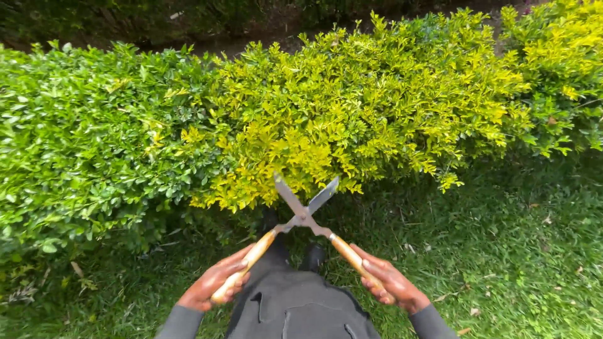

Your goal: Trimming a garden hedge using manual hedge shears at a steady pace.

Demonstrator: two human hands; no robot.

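I hold a pair of hedge shears [304, 216] with wooden handles and grey metal blades. My left hand [215, 282] grips the left handle, my right hand [389, 281] grips the right one. The blades are spread apart in a V and their tips reach the lower front edge of a yellow-green hedge [352, 107]. The handles are spread wide above my dark trousers and shoes.
The hedge runs across the whole view, darker green at the left [81, 138] and yellow-green at the middle and right. Grass [502, 251] with a few dry leaves covers the ground in front. Bare soil shows behind the hedge.
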